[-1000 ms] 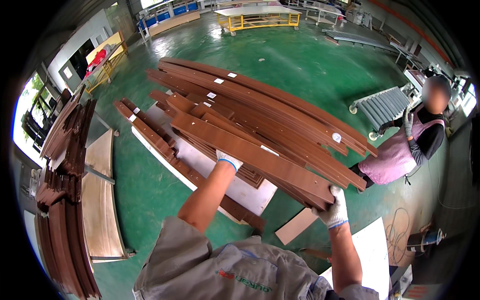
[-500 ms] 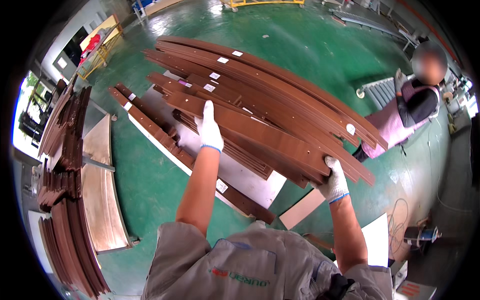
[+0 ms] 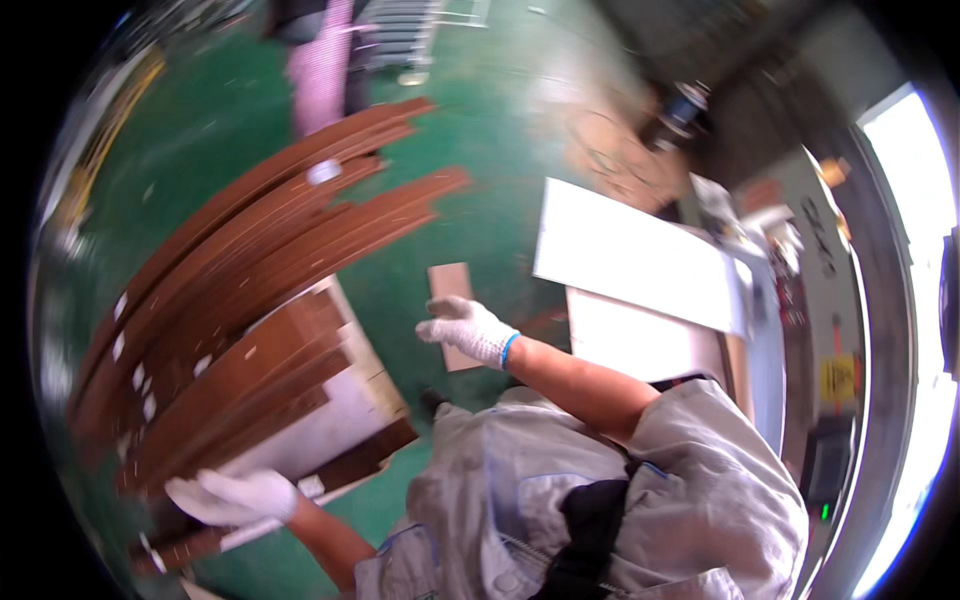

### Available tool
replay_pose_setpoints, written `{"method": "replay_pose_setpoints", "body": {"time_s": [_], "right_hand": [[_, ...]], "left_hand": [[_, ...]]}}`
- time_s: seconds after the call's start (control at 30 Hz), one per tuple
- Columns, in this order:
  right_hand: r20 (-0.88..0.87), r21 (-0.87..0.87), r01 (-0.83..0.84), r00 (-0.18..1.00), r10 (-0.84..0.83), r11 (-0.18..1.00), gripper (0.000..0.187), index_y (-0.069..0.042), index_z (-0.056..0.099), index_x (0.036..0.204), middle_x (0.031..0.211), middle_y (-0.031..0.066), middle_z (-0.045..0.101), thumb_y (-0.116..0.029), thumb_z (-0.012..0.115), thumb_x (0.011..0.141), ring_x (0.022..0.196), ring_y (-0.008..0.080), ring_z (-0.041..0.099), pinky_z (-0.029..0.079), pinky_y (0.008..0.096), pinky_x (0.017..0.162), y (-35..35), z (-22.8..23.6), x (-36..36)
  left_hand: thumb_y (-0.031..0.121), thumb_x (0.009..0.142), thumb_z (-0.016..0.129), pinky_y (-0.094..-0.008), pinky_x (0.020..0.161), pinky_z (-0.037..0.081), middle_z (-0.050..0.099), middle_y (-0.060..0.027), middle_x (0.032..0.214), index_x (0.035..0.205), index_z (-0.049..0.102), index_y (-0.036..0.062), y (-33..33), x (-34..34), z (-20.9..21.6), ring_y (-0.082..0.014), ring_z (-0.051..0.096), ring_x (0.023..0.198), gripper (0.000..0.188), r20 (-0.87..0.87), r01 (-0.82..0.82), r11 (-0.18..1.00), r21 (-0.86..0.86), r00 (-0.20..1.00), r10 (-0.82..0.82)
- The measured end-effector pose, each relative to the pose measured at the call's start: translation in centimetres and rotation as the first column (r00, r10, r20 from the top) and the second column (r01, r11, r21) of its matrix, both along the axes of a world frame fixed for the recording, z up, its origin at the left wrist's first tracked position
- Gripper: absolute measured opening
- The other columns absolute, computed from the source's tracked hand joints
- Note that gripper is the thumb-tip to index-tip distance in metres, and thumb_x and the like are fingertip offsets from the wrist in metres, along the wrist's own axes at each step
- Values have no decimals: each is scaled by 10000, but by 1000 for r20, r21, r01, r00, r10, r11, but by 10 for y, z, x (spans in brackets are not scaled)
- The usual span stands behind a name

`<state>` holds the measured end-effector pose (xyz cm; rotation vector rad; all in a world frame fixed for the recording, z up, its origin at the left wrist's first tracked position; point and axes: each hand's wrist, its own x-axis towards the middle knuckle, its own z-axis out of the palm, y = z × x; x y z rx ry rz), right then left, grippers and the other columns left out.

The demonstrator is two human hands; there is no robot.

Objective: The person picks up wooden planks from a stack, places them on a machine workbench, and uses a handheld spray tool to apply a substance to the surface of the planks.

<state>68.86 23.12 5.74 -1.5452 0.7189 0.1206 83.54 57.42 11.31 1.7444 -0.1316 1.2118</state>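
Brown boards, long and flat, lie stacked at the left, several with small white labels. Over the near side of this stack is my left hand in a white knit glove, fingers stretched out and holding nothing; whether it touches a board I cannot tell. My right hand, gloved alike with a blue cuff, hangs away from the boards with its fingers loosely bent, apart and empty. Beneath it a small pinkish-brown panel lies on the green floor. Motion smears the picture.
To the right a white sheet overlaps a paler panel, near a grey machine. A person in a pink checked garment stands beyond the boards, near a roller conveyor. A cable coils on the floor.
My view has swung to the right. Both hands have let go of the brown board they held at the stack, and my right hand has moved clear of it.
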Motion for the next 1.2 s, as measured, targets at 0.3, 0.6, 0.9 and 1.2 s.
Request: {"method": "replay_pose_setpoints", "body": {"time_s": [0.3,0.6,0.9,1.2], "right_hand": [[-216,-148,687,680,-701,712,662,34,623,1390,1226,155,712,-394,769,907,1071,238,681,569,348,854,-102,-62,-317],[-35,-488,777,438,-899,397,756,55,620,1355,1270,241,702,-431,831,816,1190,356,680,524,411,1048,-176,-87,-575],[-333,-817,337,388,-859,469,1211,9,366,1572,1559,299,431,-552,905,644,1454,440,418,391,496,1180,-263,-57,-726],[-482,-773,254,362,-798,582,1236,14,407,1520,1569,307,390,-545,883,526,1476,477,353,313,543,1229,-300,-71,-785]], "left_hand": [[50,954,603,-430,1175,397,548,-201,1465,1432,503,-71,-224,-168,-45,-321,540,1345,503,-622,990,140,-20,97,-777],[102,896,772,-434,1146,431,526,-224,1444,1411,519,-35,-388,-239,-146,-367,528,1330,590,-822,986,-13,168,133,-554],[352,878,829,-461,1179,399,456,-247,1565,1516,420,-46,-518,-151,-189,-409,491,1405,856,-949,909,319,266,305,-77],[543,938,713,-393,773,546,719,-98,1029,1117,717,-12,-542,-176,-208,-202,651,850,583,-1000,968,253,3,1,5]]}}
